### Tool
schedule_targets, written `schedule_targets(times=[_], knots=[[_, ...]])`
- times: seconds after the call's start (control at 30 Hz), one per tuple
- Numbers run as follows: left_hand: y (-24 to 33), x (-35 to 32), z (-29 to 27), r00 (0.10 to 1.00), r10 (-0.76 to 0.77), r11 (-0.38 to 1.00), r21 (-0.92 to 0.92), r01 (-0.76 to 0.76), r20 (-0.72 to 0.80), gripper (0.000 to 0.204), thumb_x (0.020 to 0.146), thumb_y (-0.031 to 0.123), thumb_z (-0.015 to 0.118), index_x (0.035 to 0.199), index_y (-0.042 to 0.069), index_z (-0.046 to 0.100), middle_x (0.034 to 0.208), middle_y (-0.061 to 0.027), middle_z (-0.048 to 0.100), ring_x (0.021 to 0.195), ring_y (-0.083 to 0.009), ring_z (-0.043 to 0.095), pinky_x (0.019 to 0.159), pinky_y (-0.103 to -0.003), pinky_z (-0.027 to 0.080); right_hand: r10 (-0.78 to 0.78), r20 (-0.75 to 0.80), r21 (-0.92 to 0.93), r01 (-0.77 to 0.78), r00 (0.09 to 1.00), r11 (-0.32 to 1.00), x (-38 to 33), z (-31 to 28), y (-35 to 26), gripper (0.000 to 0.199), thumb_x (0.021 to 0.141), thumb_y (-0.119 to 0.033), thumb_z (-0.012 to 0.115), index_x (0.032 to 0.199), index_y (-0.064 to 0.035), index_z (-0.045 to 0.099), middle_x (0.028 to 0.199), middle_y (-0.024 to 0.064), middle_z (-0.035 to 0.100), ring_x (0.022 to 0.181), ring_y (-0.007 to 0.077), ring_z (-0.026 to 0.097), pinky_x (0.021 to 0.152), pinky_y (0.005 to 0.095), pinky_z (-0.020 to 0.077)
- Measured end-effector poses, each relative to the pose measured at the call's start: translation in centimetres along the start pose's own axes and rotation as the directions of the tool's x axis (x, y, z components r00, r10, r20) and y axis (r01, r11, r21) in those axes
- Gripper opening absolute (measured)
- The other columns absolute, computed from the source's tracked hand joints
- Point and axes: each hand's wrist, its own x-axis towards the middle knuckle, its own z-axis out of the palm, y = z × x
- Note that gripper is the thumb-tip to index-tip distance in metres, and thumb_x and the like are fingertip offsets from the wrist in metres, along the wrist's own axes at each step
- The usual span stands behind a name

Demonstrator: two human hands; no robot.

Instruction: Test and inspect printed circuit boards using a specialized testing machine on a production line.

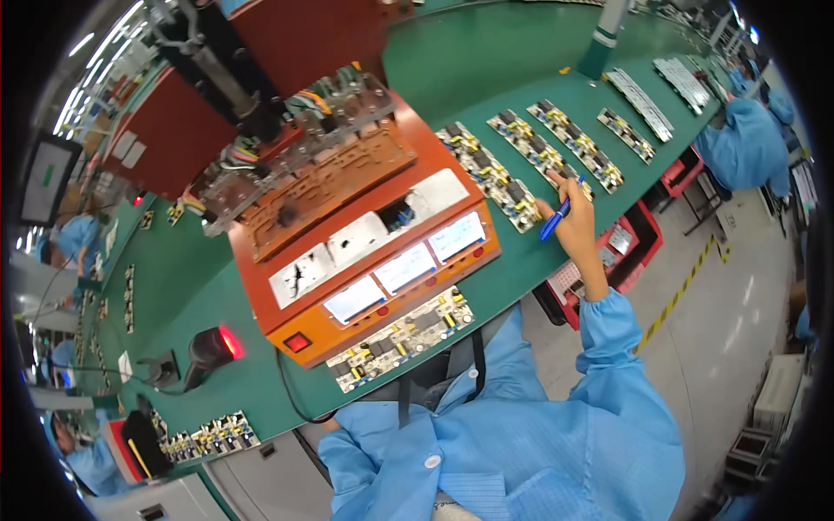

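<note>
An orange machine with three lit screens stands tilted in view on a green table. To the right of the machine, the wearer's right hand reaches over the tabletop, its fingers partly curled around a blue pen. The thumb and index finger stay apart, with a gap between them, at the near end of a long circuit board; whether they touch it I cannot tell. That board lies to the right of the machine, among other populated boards.

The left hand is almost wholly hidden, a sliver of skin at the cuff just below the machine; how its fingers stand, and whether they hold anything, cannot be told.

Another circuit board lies along the machine's front edge. To the machine's left is a black scanner glowing red; far to its right, a co-worker in blue.
</note>
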Motion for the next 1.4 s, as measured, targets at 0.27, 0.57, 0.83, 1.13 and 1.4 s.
schedule_targets(times=[0.27,0.57,0.83,1.13,1.4], knots=[[-1.6,-8.2,3.1,0.958,-0.127,0.973,-0.219,0.07,-0.256,0.037,0.093,0.02,0.05,0.121,-0.004,0.055,0.119,-0.0177,0.06,0.108,-0.0239,0.057,0.095,-0.035,0.042,-0.062,0.216,-0.323,0.131,0.975,0.937,0.0,1.9,-2.4,0.073,0.064,-0.03,0.083,0.119,0.0038,0.049,0.077,0.0093,0.045,0.073,0.0266,0.048,0.067,0.0381,0.0414],[6.1,-8.1,1.2,0.988,-0.153,0.947,0.292,0.136,0.036,0.052,0.085,0.033,0.059,0.123,-0.002,0.051,0.117,-0.0235,0.058,0.107,-0.0375,0.057,0.092,-0.043,0.045,0.041,0.202,-0.566,0.082,0.978,0.82,2.1,-2.2,7.0,0.053,0.073,-0.022,0.074,0.115,0.0015,0.051,0.108,0.0229,0.056,0.103,0.0433,0.05,0.089,0.0484,0.0402],[11.9,-8.5,0.2,0.873,0.144,0.869,0.362,-0.337,0.465,0.065,0.087,0.05,0.052,0.126,-0.003,0.049,0.121,-0.0268,0.055,0.113,-0.0399,0.052,0.096,-0.044,0.042,0.082,0.085,-0.481,-0.031,0.993,0.876,4.1,-1.8,3.8,0.039,0.062,-0.016,0.081,0.075,-0.0061,0.045,0.064,0.0097,0.054,0.059,0.0301,0.056,0.055,0.0399,0.0412],[28.5,-8.9,-5.3,0.263,0.605,0.71,-0.359,-0.606,0.752,0.048,0.094,0.028,0.052,0.133,0.001,0.044,0.134,-0.0186,0.048,0.123,-0.0314,0.048,0.104,-0.037,0.037,0.28,0.166,0.343,-0.322,0.945,0.883,1.1,-7.0,1.8,0.044,0.069,-0.002,0.077,0.073,-0.0154,0.035,0.068,-0.005,0.047,0.06,0.0062,0.047,0.05,0.0235,0.0335],[36.6,-6.1,-7.1,0.514,0.854,0.519,-0.174,-0.837,0.076,0.038,0.082,0.016,0.062,0.116,-0.001,0.059,0.114,-0.0166,0.061,0.109,-0.0289,0.057,0.093,-0.037,0.043,-0.567,0.365,0.022,0.602,0.739,0.798,0.6,-5.1,-12.0,0.063,0.054,-0.019,0.078,0.112,0.0008,0.062,0.065,0.0038,0.048,0.079,0.0217,0.062,0.064,0.0319,0.0485]])
